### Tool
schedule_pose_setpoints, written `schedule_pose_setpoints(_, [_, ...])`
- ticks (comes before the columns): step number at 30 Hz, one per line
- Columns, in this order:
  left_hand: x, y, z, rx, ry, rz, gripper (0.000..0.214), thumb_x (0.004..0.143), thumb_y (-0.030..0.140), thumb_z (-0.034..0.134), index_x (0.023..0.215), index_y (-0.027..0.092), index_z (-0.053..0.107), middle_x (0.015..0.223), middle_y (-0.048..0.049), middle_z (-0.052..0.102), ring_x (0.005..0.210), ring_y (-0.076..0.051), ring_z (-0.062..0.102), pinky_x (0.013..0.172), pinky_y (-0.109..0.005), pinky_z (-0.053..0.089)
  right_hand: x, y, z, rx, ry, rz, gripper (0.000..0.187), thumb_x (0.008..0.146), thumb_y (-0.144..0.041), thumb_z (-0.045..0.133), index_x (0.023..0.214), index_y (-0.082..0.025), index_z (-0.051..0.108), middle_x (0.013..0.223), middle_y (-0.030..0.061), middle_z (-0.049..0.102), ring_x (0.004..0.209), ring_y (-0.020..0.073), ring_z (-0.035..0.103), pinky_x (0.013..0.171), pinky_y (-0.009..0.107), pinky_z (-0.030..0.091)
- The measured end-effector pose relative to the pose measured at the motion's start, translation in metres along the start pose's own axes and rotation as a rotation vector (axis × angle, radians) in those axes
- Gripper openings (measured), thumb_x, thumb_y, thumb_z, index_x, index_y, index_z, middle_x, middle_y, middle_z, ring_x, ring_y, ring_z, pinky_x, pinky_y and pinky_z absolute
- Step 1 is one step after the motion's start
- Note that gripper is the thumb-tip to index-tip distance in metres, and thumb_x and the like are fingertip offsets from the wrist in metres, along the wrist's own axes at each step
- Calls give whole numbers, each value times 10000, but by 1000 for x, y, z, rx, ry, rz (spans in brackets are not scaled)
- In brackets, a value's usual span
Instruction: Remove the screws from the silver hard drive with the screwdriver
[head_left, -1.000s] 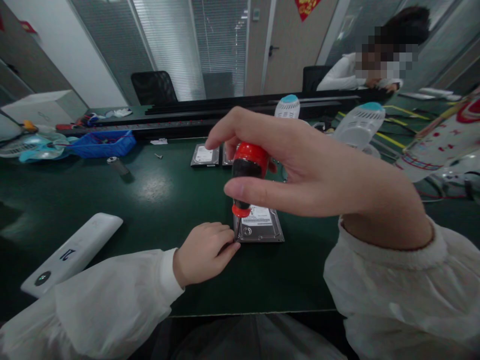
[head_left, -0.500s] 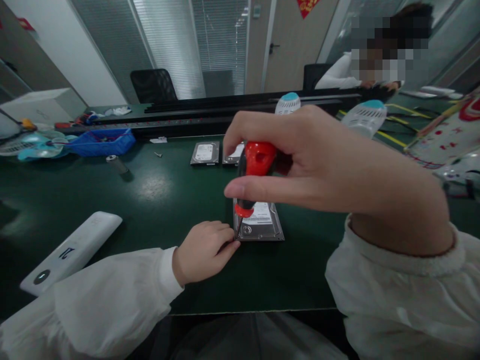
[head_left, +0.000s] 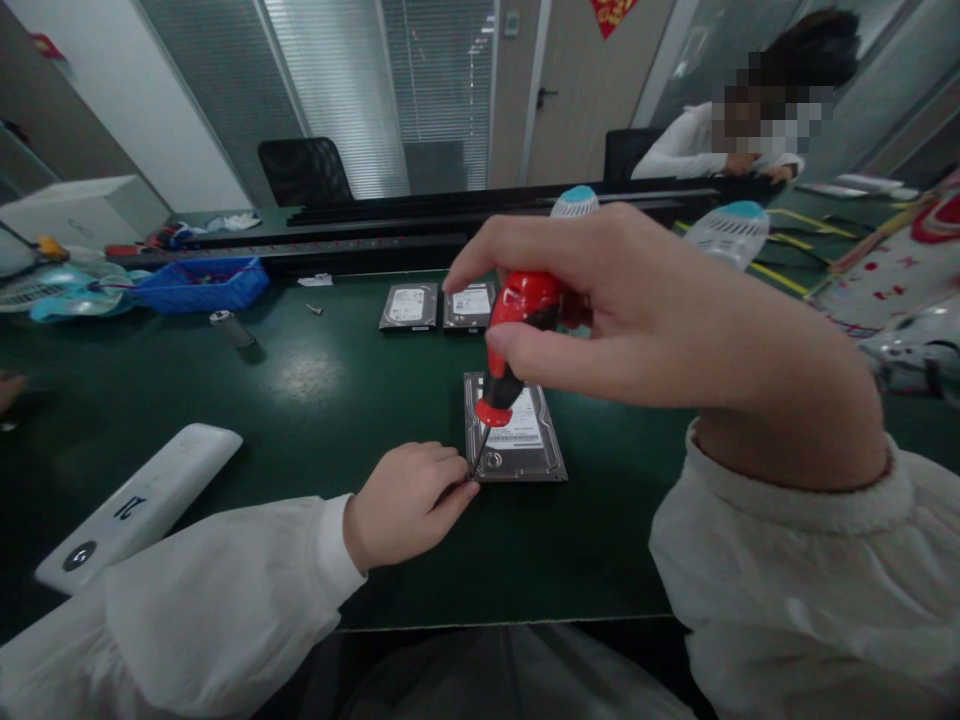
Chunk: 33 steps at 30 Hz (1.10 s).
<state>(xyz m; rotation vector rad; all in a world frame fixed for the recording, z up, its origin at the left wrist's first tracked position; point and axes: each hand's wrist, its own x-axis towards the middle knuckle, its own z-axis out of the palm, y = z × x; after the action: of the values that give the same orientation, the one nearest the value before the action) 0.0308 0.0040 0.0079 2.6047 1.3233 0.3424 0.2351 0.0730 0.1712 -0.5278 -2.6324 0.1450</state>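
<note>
Leaning farther to the right at its handle end than half a second ago, the red-and-black screwdriver (head_left: 499, 384) has shifted along with the right hand (head_left: 622, 310), uncovering more of the right one of two hard drives (head_left: 471, 303) lying side by side farther back. From where I stand, the right thumb and index finger are bent around the handle, gripping it, with the other fingers mostly hidden. Its shaft slants down to the lower-left corner of the nearer hard drive (head_left: 525, 432), which lies flat, label up, on the green tabletop (head_left: 322, 400). The left hand (head_left: 412, 505) rests beside that corner, thumb and forefinger drawn nearly together by the tip; whether they pinch anything, I can't tell. I'd judge this to be screw work at that corner, though driving in or backing out can't be read. Turning would call for a well-seated tip, a straighter handle and a steadied drive.
</note>
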Motion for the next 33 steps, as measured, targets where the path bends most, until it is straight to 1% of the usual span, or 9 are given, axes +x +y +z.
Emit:
schedule_pose_setpoints(3, [-1,0,0,1,8,6,284,999,302,448,786,190,599,785,-27,643,749,-190,597,691,-332,432,0,0,0,19,-28,-18,365,920,-337,547,1230,-146,576,951,26,639,733,106,483,670,262,334])
schedule_pose_setpoints(8, [-1,0,-1,12,13,2,277,994,302,459,785,191,603,773,-27,639,742,-191,596,680,-329,430,-1,3,2,-59,14,35,339,925,-408,548,1154,-162,598,885,14,631,717,114,484,645,266,323])
schedule_pose_setpoints(12, [-1,0,0,-1,8,2,273,995,296,454,796,189,607,794,-29,650,758,-195,604,697,-337,445,-1,-1,-1,19,-49,5,454,875,-297,589,1297,-158,498,1093,50,626,834,129,522,717,264,381])
schedule_pose_setpoints(14, [0,0,1,1,8,3,274,996,300,452,802,188,610,804,-32,655,768,-197,607,706,-339,450,0,-3,-1,35,-61,-2,481,891,-342,583,1320,-149,480,1166,69,610,882,139,530,745,269,392])
schedule_pose_setpoints(18, [0,0,0,19,5,0,283,998,309,449,797,189,608,796,-33,653,764,-194,606,703,-336,448,1,0,2,-34,2,65,450,927,-537,524,1171,-165,590,938,36,630,761,132,497,664,270,337])
schedule_pose_setpoints(20, [0,0,-1,22,-1,-1,285,999,305,446,791,190,603,786,-30,648,756,-190,604,699,-333,445,0,2,3,-49,19,82,411,943,-526,500,1110,-168,615,808,12,597,697,123,463,638,269,309])
schedule_pose_setpoints(23, [-1,0,-1,13,-3,1,285,1000,303,445,793,191,605,792,-28,653,756,-185,607,699,-328,448,-1,2,0,22,-9,17,313,934,-341,536,1185,-156,568,851,4,585,691,106,441,658,260,323])
schedule_pose_setpoints(26, [-1,0,0,2,2,2,288,1001,304,445,796,190,612,806,-31,663,764,-182,615,707,-323,456,-1,-1,-1,119,-61,-58,394,904,-215,538,1277,-101,486,957,18,564,742,88,442,711,236,355])
schedule_pose_setpoints(33, [0,2,-3,-7,-6,4,301,1007,305,424,818,184,625,820,-40,668,776,-191,622,715,-328,464,0,0,7,6,56,32,323,989,-427,438,1101,-146,549,765,-47,522,663,74,409,669,238,299])
